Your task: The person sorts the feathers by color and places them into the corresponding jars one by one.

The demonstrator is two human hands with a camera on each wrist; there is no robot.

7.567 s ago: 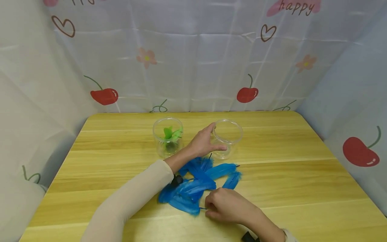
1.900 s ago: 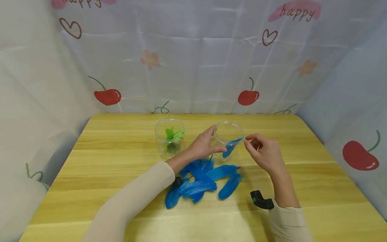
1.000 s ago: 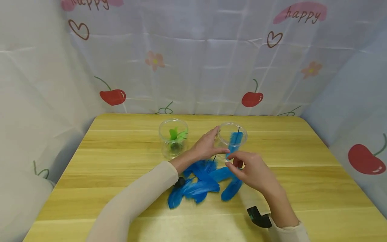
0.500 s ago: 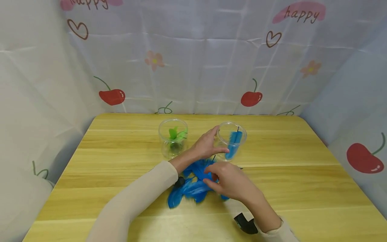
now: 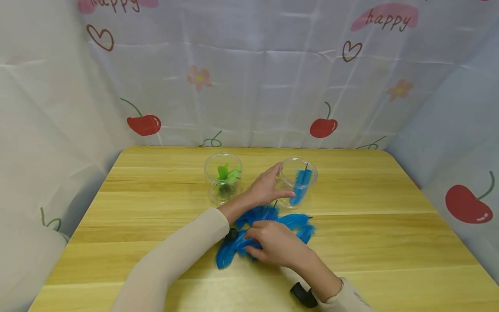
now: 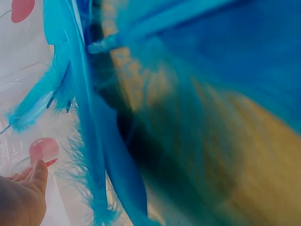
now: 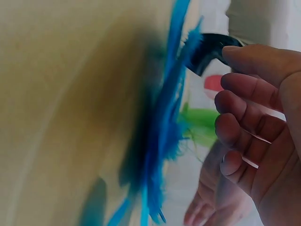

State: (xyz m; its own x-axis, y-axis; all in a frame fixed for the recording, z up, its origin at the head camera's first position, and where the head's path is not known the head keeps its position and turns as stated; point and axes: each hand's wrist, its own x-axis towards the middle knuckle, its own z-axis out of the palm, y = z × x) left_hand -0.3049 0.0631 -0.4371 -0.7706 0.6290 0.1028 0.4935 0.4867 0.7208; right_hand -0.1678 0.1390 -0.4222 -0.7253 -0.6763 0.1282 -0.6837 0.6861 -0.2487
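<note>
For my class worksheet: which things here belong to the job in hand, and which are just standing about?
In the work, it seems:
blue feathers, loose beneath the right hand
clear cup containing a blue feather, held by the left hand

Standing about:
cup of green pieces, in neither hand, though perhaps related
cherry-print backdrop

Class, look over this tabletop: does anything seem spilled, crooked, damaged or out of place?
Nothing stands out as odd. The left cup stands upright, holding green pieces; the right cup, also upright, holds a leaning blue feather. Loose feathers overlap untidily on the table, but I see no breakage.
</note>
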